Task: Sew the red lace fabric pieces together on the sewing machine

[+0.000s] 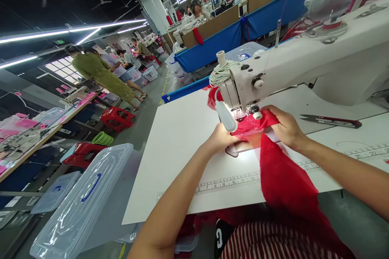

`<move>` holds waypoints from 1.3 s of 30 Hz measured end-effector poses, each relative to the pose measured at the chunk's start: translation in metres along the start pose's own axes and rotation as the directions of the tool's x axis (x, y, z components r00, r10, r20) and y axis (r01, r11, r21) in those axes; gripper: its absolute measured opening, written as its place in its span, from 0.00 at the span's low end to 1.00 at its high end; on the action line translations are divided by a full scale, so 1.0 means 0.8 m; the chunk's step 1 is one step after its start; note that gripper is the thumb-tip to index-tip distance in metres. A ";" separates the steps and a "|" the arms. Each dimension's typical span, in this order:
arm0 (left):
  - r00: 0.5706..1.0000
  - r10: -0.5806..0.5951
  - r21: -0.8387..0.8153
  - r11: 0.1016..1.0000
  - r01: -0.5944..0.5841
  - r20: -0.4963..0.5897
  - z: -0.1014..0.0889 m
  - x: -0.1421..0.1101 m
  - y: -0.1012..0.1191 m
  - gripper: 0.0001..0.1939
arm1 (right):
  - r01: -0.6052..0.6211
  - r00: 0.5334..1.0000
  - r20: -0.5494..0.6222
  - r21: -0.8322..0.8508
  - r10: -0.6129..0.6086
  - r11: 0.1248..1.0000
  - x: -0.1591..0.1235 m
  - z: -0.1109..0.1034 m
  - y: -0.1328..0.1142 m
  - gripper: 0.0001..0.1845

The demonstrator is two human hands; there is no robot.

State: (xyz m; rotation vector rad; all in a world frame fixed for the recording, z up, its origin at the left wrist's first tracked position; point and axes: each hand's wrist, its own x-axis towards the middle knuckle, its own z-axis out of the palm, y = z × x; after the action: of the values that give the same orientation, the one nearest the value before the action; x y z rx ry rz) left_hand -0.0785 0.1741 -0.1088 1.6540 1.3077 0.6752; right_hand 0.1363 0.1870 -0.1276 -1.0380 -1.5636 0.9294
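A white sewing machine (pixel 291 60) stands on a white table (pixel 182 145). Red lace fabric (pixel 282 178) lies under its presser foot and hangs off the table's near edge into my lap. My left hand (pixel 220 137) rests on the fabric just left of the needle, fingers curled down onto it. My right hand (pixel 284 127) presses the fabric to the right of the needle, fingers closed over a fold. A white lamp head (pixel 226 116) hangs in front of the needle and hides part of it.
Red-handled thread snips (pixel 331 120) lie on the table at the right. A printed ruler (pixel 227 181) runs along the table's near edge. Clear plastic bins (pixel 82 198) sit on the floor at left. Other people stand and sit at work tables farther back.
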 end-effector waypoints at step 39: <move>0.769 0.628 0.857 0.328 -0.399 0.118 0.034 -0.048 -0.015 0.15 | 0.800 0.600 0.536 -0.390 -0.594 0.456 -0.006 -0.005 0.036 0.16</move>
State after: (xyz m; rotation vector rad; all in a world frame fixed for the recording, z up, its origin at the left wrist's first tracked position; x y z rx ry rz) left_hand -0.0727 0.1298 -0.1274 3.0205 1.3490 0.6289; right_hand 0.1457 0.1923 -0.1554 -0.4805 -2.4048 -0.0504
